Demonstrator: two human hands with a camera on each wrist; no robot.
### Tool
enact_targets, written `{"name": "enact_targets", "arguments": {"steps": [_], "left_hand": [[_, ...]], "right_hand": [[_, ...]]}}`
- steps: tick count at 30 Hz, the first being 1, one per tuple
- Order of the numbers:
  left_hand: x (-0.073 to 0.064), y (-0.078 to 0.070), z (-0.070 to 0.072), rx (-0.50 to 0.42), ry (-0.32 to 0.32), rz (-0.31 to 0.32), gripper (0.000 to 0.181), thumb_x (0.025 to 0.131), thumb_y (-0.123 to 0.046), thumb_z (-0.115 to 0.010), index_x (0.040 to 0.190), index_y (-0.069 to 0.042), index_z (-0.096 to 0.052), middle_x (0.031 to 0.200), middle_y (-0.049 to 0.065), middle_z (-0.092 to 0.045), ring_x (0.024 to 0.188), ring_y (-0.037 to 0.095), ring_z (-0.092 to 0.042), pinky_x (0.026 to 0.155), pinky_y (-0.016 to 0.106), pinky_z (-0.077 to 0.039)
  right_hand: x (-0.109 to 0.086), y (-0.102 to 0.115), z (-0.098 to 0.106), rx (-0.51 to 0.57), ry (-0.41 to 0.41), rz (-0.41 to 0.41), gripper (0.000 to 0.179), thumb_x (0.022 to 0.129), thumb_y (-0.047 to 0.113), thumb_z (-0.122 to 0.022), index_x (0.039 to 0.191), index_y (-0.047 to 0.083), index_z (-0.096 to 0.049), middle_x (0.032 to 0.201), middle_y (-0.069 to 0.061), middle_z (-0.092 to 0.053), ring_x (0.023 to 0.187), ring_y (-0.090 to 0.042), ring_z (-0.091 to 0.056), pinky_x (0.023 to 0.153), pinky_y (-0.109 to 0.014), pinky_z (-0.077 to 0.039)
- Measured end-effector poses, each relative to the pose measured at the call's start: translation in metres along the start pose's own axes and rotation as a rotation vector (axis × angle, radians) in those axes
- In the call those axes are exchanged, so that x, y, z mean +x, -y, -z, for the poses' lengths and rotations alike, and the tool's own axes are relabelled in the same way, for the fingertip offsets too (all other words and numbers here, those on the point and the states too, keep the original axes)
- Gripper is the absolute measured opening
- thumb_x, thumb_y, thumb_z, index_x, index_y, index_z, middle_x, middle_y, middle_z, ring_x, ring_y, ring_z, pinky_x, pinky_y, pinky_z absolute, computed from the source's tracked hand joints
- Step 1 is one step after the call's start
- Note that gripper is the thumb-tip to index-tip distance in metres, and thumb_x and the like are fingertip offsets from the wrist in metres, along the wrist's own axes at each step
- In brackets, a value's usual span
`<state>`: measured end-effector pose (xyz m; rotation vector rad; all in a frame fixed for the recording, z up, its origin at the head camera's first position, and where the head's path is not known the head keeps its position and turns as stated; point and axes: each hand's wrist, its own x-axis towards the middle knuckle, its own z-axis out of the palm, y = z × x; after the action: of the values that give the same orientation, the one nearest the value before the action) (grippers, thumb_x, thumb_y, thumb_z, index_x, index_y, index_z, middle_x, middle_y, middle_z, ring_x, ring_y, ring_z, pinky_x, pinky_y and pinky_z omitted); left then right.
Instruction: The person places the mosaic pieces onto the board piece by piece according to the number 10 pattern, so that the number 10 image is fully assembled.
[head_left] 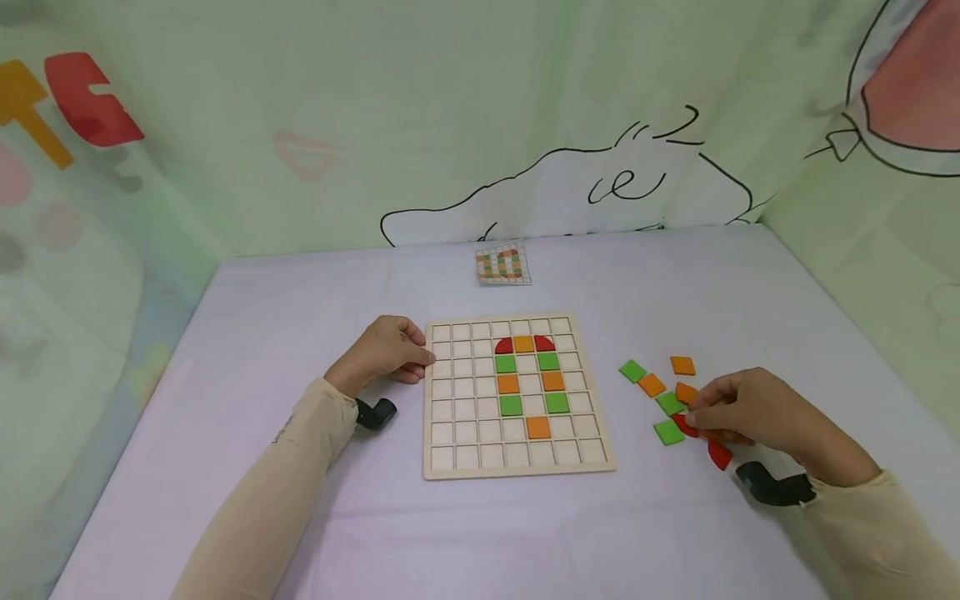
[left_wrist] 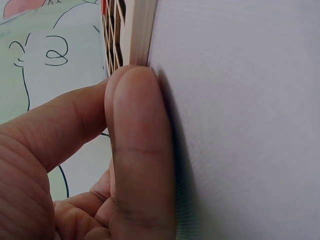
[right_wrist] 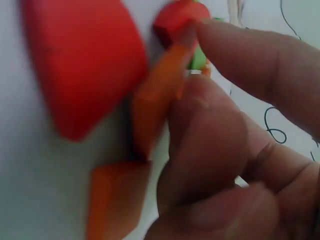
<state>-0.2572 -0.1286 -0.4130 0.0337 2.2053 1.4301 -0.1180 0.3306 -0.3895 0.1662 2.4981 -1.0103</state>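
Beside the left edge of the board (head_left: 467, 408) I see the person's left hand (head_left: 386, 350) — its thumb and fingers are bent, the tips close together, and they pinch this edge. The board lies flat on the pale table (head_left: 525, 542). Toward the board's far side, two rounded red pieces (head_left: 504, 346) sit in the grid with an orange square (head_left: 523, 344) between them. From each red piece a short column comes nearer: green square (head_left: 511, 406), orange, green again. One more orange square (head_left: 537, 427) sits by itself, close to the board's near edge, between the lines of these two columns.

Well to the right of the board, the right hand (head_left: 761, 417) is lowered to a scattered group of loose pieces (head_left: 669, 432), which are green, orange and red. Its fingers are bent, thumb and fingertips with only a little gap, right at a red piece (head_left: 684, 426) and an orange piece (right_wrist: 157, 97). The right wrist view is blurred — I cannot tell if either is really held.

Behind the board lies a small card (head_left: 503, 263) with a coloured grid pattern.
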Motion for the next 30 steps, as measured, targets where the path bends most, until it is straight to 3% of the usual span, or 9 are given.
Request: {"name": "enact_targets", "arguments": {"steps": [7,15,20,25,30], "left_hand": [[0.000,0.000,0.000,0.002,-0.008,0.006,0.031,0.090,0.000,-0.078,0.112,0.003,-0.057,0.084,0.010,-0.068,0.062,0.013,-0.065,0.061,0.025,-0.063],[-0.001,-0.001,0.000,-0.002,-0.010,0.007,0.030,0.090,0.001,-0.077,0.112,0.003,-0.056,0.084,0.010,-0.068,0.062,0.013,-0.066,0.060,0.025,-0.063],[0.000,-0.001,0.001,-0.004,-0.011,0.016,0.030,0.090,0.001,-0.078,0.112,0.003,-0.057,0.086,0.011,-0.068,0.063,0.014,-0.066,0.060,0.026,-0.063],[0.000,-0.001,0.000,-0.006,-0.016,0.025,0.030,0.090,0.001,-0.078,0.111,0.002,-0.057,0.086,0.011,-0.068,0.062,0.014,-0.066,0.060,0.026,-0.063],[0.001,-0.001,0.000,-0.009,-0.025,0.027,0.031,0.089,0.002,-0.079,0.111,0.003,-0.058,0.085,0.011,-0.068,0.062,0.014,-0.066,0.059,0.026,-0.063]], "right_hand": [[-0.002,0.001,-0.008,-0.140,-0.059,0.027,0.025,0.090,0.024,-0.079,0.106,0.005,-0.075,0.086,0.000,-0.066,0.076,-0.016,-0.055,0.058,-0.025,-0.046],[-0.002,0.005,-0.016,-0.196,-0.103,0.077,0.017,0.086,0.023,-0.083,0.092,0.011,-0.072,0.081,0.001,-0.064,0.077,-0.015,-0.051,0.056,-0.023,-0.041],[-0.005,0.013,-0.020,-0.082,-0.123,0.099,0.019,0.090,0.020,-0.081,0.097,0.007,-0.069,0.082,-0.001,-0.062,0.065,-0.013,-0.052,0.052,-0.024,-0.045],[0.001,0.027,-0.029,0.091,-0.110,0.121,0.023,0.091,0.012,-0.072,0.111,0.001,-0.071,0.095,-0.006,-0.066,0.069,-0.014,-0.055,0.056,-0.026,-0.049],[0.010,0.042,-0.045,0.190,-0.079,0.120,0.020,0.091,0.011,-0.071,0.108,0.000,-0.072,0.099,-0.005,-0.068,0.069,-0.018,-0.059,0.062,-0.028,-0.054]]}}
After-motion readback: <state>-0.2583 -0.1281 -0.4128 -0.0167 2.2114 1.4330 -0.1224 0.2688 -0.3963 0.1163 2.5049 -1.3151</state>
